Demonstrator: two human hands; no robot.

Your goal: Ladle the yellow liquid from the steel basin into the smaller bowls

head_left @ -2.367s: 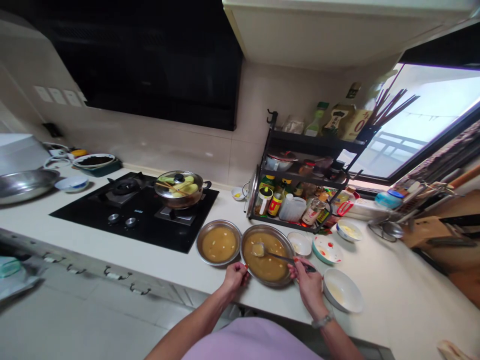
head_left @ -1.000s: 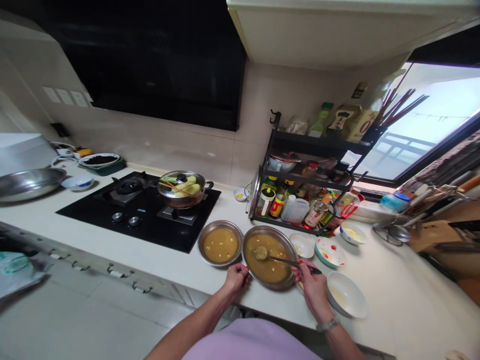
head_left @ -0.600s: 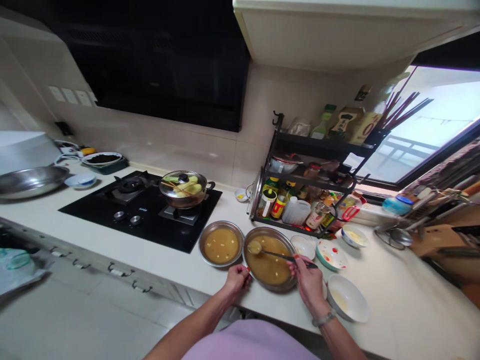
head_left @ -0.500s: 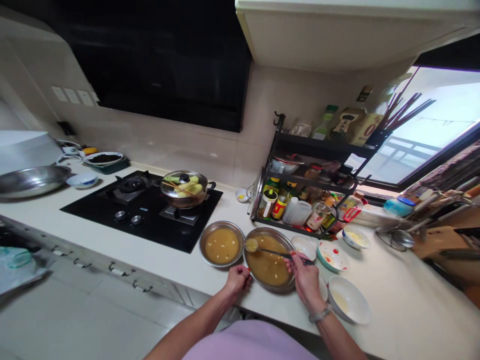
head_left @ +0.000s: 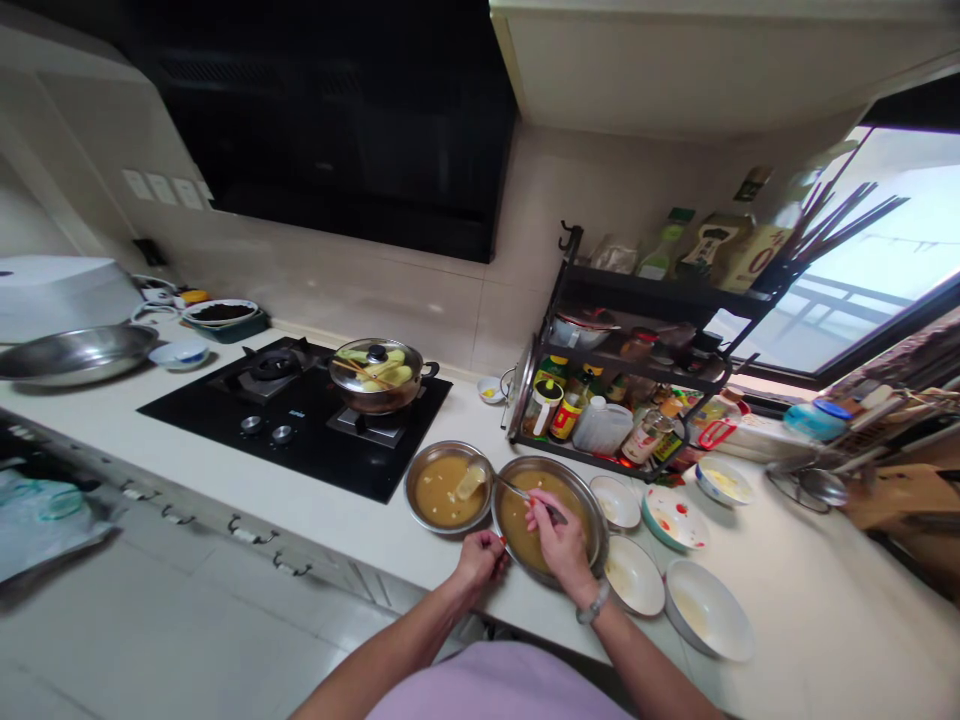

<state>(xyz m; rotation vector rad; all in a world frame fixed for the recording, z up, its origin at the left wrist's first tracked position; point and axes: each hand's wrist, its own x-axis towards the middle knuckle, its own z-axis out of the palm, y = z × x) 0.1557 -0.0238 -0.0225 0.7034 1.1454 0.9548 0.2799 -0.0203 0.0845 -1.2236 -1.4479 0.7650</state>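
Observation:
My right hand [head_left: 559,535] is closed around the dark handle of a ladle [head_left: 513,488]. The ladle's head is tipped over the smaller metal bowl [head_left: 414,508], which holds brownish liquid with pale bits. Beneath my right hand stands the larger metal bowl [head_left: 598,510], filled with similar liquid. My left hand [head_left: 482,560] is at that larger bowl's near-left edge, its fingers closed at the rim. Right of the large bowl are a small white bowl [head_left: 615,500] and a white bowl with residue [head_left: 636,577].
A lidded pan [head_left: 377,385] with pale green food and chopsticks sits on the black gas hob [head_left: 225,410]. Behind the bowls stands a black rack [head_left: 637,370] of bottles. More bowls, including a deep white bowl [head_left: 709,610], line the right counter.
My right hand has moved left with the ladle. Its head went from the larger bowl to above the smaller one and tilted. My left hand stays at the rim.

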